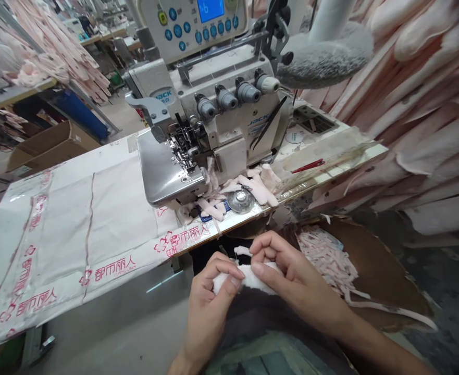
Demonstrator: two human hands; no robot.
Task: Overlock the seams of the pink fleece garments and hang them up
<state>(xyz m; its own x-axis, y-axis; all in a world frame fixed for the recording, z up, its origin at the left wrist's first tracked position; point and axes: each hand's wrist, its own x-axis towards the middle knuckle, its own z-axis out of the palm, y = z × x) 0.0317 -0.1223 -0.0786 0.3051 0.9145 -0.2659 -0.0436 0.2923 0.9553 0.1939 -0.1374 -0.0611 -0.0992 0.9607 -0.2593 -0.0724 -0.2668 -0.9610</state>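
Both my hands hold one small white fleecy fabric piece over my lap, below the table's front edge. My left hand pinches its left end between thumb and fingers. My right hand is closed on its right and top part, fingers curled over it. Straight ahead stands a white overlock sewing machine with its presser foot at the left. Pink fabric scraps lie at the machine's base.
White plastic sheet with red print covers the table left of the machine. A brown bin of pink trimmings sits right of my lap. Pink garments hang at the right. A cardboard box stands behind the table.
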